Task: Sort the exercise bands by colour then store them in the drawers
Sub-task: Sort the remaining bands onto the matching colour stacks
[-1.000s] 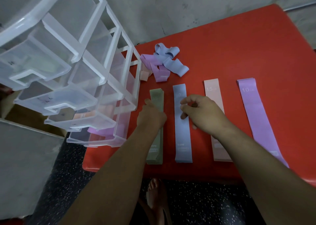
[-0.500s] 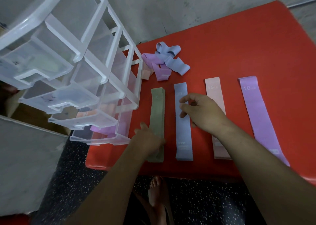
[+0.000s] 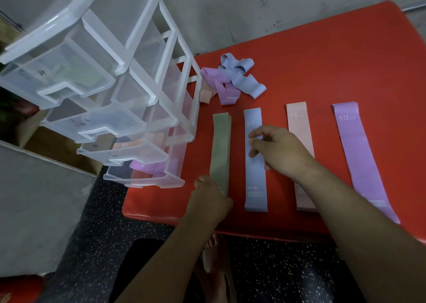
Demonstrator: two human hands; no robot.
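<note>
**Hazards: green stack at the desk edge**

Item 1: my left hand (image 3: 212, 201) covers the near end of the green bands (image 3: 220, 148), beside the desk (image 3: 345, 60) edge. Its grip is hidden, so I cannot tell. If dragged, the layers may fan apart or slide off.

Item 2: my right hand (image 3: 276, 150), fingers curled, rests on the blue band (image 3: 254, 183). Whether it pinches is unclear.

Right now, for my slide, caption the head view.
Left hand at the near end of the green band, right hand over the blue band, pink band and purple band alongside, on red table.
</note>
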